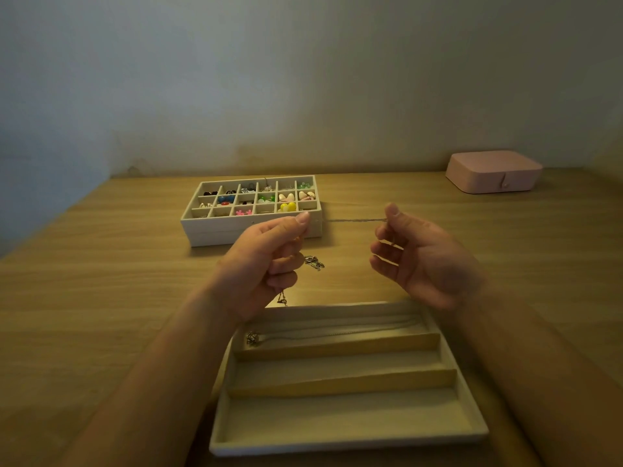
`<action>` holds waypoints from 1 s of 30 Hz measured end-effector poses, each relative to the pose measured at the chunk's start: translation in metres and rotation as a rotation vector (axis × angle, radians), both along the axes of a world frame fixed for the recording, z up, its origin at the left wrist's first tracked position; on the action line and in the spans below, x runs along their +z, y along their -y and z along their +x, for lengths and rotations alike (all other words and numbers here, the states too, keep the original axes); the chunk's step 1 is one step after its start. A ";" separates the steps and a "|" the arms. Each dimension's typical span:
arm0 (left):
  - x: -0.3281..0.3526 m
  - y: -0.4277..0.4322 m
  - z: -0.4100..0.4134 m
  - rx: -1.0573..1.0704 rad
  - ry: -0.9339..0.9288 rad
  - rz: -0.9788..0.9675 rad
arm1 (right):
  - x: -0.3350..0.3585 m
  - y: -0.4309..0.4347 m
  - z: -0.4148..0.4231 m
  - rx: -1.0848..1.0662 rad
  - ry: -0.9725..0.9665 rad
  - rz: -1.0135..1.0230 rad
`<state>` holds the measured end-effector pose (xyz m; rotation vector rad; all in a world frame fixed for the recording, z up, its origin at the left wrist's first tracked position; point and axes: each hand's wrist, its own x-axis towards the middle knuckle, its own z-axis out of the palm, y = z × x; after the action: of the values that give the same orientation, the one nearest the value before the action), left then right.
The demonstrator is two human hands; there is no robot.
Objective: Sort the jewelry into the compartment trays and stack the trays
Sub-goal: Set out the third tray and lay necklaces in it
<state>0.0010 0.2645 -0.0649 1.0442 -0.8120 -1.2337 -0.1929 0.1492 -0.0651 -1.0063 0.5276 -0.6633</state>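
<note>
1. The left hand is pinching one end of a thin chain above the far edge of the slotted tray, fingers curled.
2. The right hand is pinching the other end, its remaining fingers loosely spread.
3. A pendant is dangling beside the left fingers.
4. Another necklace is lying in the slotted tray's farthest slot.
5. Beyond the slotted tray, a grid tray of small jewelry is sitting on a second tray.

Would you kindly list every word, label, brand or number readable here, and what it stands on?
No text is readable anywhere. The closed pink rounded case, the white grid tray of small colourful jewelry and the beige tray with long slots all show plain surfaces.
</note>
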 end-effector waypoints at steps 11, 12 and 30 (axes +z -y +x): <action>-0.004 0.002 -0.007 0.299 0.935 0.079 | 0.001 -0.001 0.003 0.053 -0.117 -0.091; -0.002 0.002 -0.010 0.252 0.929 0.052 | 0.002 -0.005 0.004 0.082 -0.136 -0.125; 0.002 -0.004 -0.017 0.076 0.502 -0.028 | 0.010 -0.016 0.001 0.150 -0.183 -0.170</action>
<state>-0.0162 0.2682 -0.0628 1.3734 -1.1558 -0.8998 -0.1918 0.1647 -0.0551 -1.2624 0.5554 -0.4903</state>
